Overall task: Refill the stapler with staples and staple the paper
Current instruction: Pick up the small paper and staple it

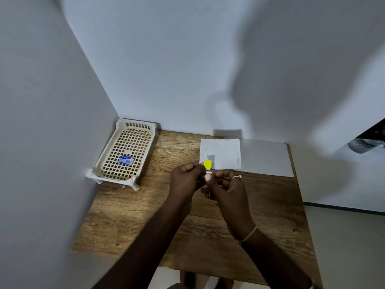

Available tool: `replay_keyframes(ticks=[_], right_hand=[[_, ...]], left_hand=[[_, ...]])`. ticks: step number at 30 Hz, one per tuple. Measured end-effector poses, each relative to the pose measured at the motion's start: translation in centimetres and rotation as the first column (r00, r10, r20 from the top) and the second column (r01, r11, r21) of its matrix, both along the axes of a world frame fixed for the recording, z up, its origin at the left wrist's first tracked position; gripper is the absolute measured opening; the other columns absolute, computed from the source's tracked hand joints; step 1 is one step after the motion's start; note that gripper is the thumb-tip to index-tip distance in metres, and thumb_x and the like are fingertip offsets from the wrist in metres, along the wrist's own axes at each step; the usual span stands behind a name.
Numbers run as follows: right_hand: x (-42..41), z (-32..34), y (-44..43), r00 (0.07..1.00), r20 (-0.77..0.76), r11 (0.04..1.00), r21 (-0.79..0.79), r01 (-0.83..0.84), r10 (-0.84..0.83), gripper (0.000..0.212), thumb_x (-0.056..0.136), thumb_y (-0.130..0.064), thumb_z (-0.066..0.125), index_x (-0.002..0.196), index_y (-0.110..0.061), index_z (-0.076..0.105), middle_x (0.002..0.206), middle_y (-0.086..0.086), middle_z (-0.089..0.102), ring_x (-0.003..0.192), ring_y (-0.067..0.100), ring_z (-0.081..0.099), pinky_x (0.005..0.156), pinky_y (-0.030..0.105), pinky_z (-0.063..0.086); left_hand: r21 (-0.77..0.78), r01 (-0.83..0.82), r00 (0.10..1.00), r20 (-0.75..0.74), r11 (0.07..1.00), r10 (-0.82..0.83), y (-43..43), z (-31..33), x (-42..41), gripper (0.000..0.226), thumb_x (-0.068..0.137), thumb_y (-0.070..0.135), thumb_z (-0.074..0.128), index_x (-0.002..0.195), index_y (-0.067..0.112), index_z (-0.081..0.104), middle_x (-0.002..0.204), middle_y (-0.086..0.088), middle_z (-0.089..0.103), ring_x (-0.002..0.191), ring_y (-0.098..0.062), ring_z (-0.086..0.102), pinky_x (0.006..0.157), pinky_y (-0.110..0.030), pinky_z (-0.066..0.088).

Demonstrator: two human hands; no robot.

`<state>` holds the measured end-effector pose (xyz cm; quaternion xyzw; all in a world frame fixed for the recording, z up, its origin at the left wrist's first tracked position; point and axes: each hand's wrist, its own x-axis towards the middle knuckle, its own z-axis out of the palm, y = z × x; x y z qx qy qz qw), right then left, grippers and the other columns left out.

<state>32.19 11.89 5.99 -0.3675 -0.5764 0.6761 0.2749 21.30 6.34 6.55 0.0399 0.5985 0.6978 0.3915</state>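
Note:
Both my hands hold a small stapler (208, 166) with a yellow top above the middle of the wooden table (198, 222). My left hand (185, 180) pinches it from the left. My right hand (227, 188) grips its lower part from the right, a ring on one finger. The stapler's body is mostly hidden by my fingers; only the yellow end and a bit of blue and metal show. A small sheet of paper (224, 152) lies just beyond my hands, on a larger white sheet (264, 159). A blue staple box (126, 160) lies in the cream basket (108, 151).
The cream lattice basket stands in the back left corner against the walls. White walls close off the left and back of the table. A tiny grey piece (124, 186) lies on the table by the basket's front leg. The table's right edge drops to a pale floor.

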Motion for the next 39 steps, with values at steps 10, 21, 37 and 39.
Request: replay_keyframes(ticks=[10,21,37,39], right_hand=[[0.3,-0.9,0.3,1.000,-0.014,1.000,0.002,-0.027,0.027,0.019,0.093,-0.022,0.072,0.108,-0.012,0.065,0.095,0.009,0.078,0.079,0.027,0.076,0.066,0.031,0.061],[0.9,-1.5,0.4,0.999,0.029,1.000,-0.004,-0.023,0.024,0.019,0.094,-0.020,0.070,0.112,-0.015,0.066,0.098,0.005,0.078,0.080,0.024,0.077,0.068,0.032,0.061],[3.2,-3.4,0.9,0.958,0.285,0.956,0.286,-0.069,-0.016,0.034,0.092,-0.029,0.069,0.125,-0.034,0.066,0.108,-0.021,0.068,0.098,-0.005,0.062,0.079,0.022,0.054],[3.1,-3.5,1.1,0.962,0.271,0.960,0.275,-0.061,-0.016,0.030,0.092,-0.030,0.069,0.120,-0.037,0.065,0.105,-0.019,0.070,0.098,-0.006,0.063,0.078,0.021,0.052]], left_hand=[[0.002,-0.081,0.997,0.004,0.997,0.081,0.2,-0.4,0.1,0.014,0.091,0.009,0.068,0.098,0.000,0.076,0.086,-0.015,0.077,0.077,-0.022,0.072,0.074,-0.035,0.061],[0.016,-0.111,0.993,0.043,0.994,0.111,0.5,-0.3,0.4,0.020,0.093,0.010,0.068,0.105,-0.005,0.071,0.095,-0.026,0.074,0.084,-0.027,0.069,0.087,-0.044,0.059],[0.010,-0.156,0.985,0.082,0.988,0.154,0.7,-1.0,-0.2,0.018,0.092,0.009,0.069,0.107,-0.003,0.070,0.086,-0.011,0.076,0.090,-0.028,0.075,0.091,-0.046,0.059],[0.009,-0.155,0.984,0.088,0.988,0.154,0.7,-1.1,-0.2,0.019,0.093,0.009,0.069,0.108,-0.003,0.070,0.086,-0.011,0.077,0.090,-0.028,0.075,0.090,-0.044,0.059]])
